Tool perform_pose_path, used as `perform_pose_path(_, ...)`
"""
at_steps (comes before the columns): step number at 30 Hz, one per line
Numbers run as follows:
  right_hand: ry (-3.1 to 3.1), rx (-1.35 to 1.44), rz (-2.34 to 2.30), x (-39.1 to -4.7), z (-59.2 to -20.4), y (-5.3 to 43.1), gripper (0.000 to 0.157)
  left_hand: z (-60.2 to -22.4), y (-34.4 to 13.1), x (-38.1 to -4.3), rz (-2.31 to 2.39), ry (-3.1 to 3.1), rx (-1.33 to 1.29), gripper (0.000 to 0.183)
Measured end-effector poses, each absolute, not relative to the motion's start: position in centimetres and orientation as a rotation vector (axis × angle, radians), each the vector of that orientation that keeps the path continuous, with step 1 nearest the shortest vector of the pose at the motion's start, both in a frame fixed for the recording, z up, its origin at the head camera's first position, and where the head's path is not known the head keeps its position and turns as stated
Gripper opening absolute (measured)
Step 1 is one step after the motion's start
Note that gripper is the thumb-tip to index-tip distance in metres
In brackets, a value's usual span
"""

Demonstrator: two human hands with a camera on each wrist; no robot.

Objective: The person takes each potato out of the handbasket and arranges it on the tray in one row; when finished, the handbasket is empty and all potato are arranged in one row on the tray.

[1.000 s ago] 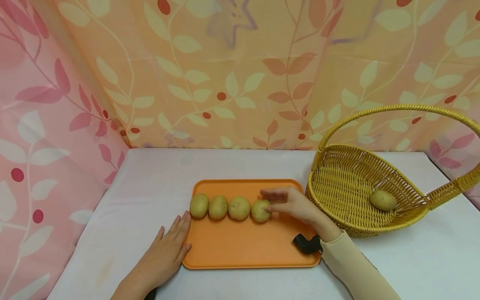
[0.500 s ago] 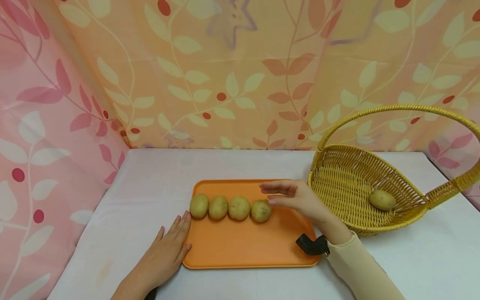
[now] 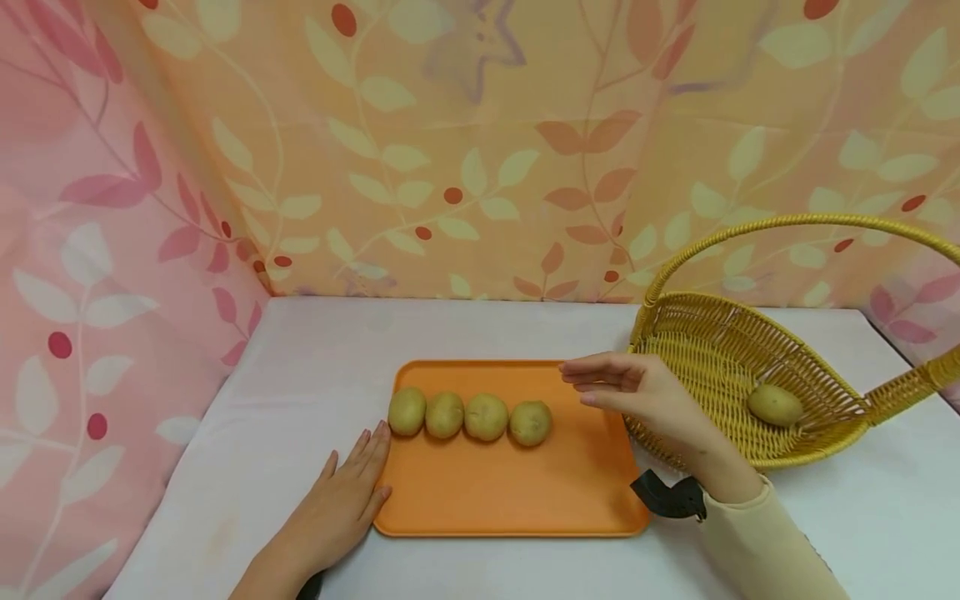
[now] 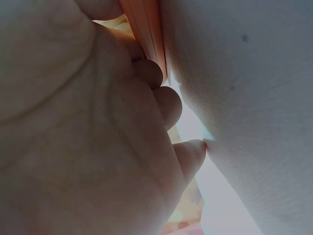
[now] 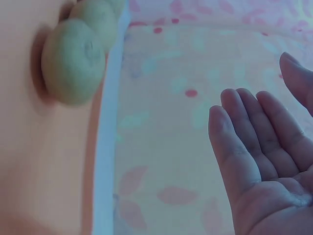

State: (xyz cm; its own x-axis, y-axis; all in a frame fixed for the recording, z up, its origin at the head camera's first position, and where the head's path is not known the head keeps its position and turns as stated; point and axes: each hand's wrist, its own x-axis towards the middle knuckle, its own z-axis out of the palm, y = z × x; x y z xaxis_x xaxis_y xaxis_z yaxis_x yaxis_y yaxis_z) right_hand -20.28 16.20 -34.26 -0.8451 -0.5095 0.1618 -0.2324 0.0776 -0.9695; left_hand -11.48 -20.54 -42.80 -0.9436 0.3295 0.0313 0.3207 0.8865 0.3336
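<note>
Several potatoes sit in a row on the orange tray [image 3: 510, 504], from the leftmost potato [image 3: 407, 412] to the rightmost potato [image 3: 530, 423]. My left hand [image 3: 336, 508] lies by the tray's left edge, fingers extended and touching it. In the left wrist view the palm [image 4: 88, 122] is close beside the tray's orange side [image 4: 145, 29]. Above the tray's right part hovers my right hand [image 3: 645, 390], holding nothing, apart from the rightmost potato. The right wrist view shows its fingers [image 5: 237, 161] extended, with the nearest potato [image 5: 73, 62] off to the left.
A yellow wicker basket [image 3: 750, 321] with a tall arched handle [image 3: 802, 220] stands right of the tray, holding one potato [image 3: 776, 406]. A black wrist mount [image 3: 670, 497] is on the right wrist. Patterned cloth [image 3: 420, 167] hangs behind the white table [image 3: 330, 333].
My right hand has let go of the rightmost potato and moved up and right toward the basket. The left hand and the row of potatoes stay put; the head view shifts slightly.
</note>
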Motion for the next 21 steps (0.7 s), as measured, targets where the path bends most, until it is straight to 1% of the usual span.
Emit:
perform_pose_path(3, 2.161, -0.800, -1.868, -20.1, -33.8, 17.6, 0.034, -42.7, -20.6, -11.5, 0.521, 3.031, 0.523, 0.063)
perform_pose_path(11, 2.179, -0.817, -1.897, -19.5, -33.3, 21.6, 0.034, -42.9, -20.4, -11.6, 0.519, 3.031, 0.516, 0.063)
perform_pose_path(21, 2.454, -0.704, -1.749, -18.5, -32.7, 26.3, 0.032, -42.8, -20.5, -11.5, 0.520, 3.020, 0.511, 0.063)
